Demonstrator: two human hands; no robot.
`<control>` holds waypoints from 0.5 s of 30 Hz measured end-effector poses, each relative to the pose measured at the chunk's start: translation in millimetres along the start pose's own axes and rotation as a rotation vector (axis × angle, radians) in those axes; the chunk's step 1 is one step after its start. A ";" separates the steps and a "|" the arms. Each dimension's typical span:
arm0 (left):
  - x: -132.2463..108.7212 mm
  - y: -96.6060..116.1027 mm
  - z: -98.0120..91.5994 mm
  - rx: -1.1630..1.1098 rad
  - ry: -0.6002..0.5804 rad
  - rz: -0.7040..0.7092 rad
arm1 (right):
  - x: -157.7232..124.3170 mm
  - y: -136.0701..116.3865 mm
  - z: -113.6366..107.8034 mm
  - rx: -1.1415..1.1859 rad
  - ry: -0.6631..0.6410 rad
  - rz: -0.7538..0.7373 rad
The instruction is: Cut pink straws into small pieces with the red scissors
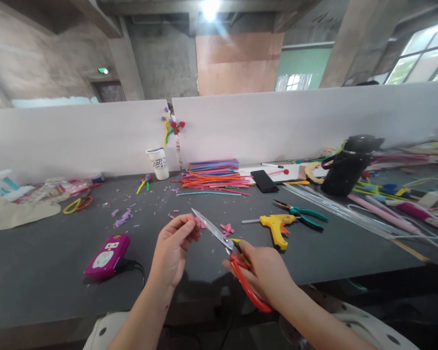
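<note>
Closest in, the left hand (175, 248) pinches a small pink foam scrap (200, 223) between thumb and fingertips, held just above the dark grey tabletop (40, 272). The right hand (266, 272) is closed around the red-handled steel scissors (226, 241), whose blade slants up and left, its tip just beside the scrap. Left of the hands a magenta plastic device (107, 249) with a black cable lies flat. Beyond the right hand sit cut pink bits (227, 227), a yellow glue gun (275, 226) and green-handled pliers (302, 215). Farther back are a black phone (263, 181), a pile of colourful thin strips (213, 176), a white paper cup (158, 164) and a black flask (346, 165), against the white partition (76, 136).
</note>
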State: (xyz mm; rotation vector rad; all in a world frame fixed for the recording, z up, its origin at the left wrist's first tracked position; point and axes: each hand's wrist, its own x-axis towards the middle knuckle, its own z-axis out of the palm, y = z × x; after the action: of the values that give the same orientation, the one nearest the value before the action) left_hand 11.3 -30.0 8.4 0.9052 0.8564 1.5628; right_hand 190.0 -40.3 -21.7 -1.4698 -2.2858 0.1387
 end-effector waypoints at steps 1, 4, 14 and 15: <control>0.2 -0.2 -0.1 -0.004 0.002 -0.004 | 0.2 -0.5 -0.4 0.014 -0.001 0.008; 0.2 -0.8 0.9 0.003 0.014 -0.006 | 0.9 -1.3 -0.9 0.044 0.007 0.027; -2.5 -4.0 3.6 -0.026 -0.094 -0.043 | 2.7 1.0 -3.5 0.100 -0.017 -0.013; -2.1 -3.5 2.9 -0.042 -0.096 -0.036 | 2.3 0.9 -2.8 0.079 -0.016 -0.019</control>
State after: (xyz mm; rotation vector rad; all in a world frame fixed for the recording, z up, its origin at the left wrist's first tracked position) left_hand 15.8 -31.3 6.4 0.9227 0.7652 1.4885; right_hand 191.0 -38.2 -18.7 -1.4115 -2.2798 0.2328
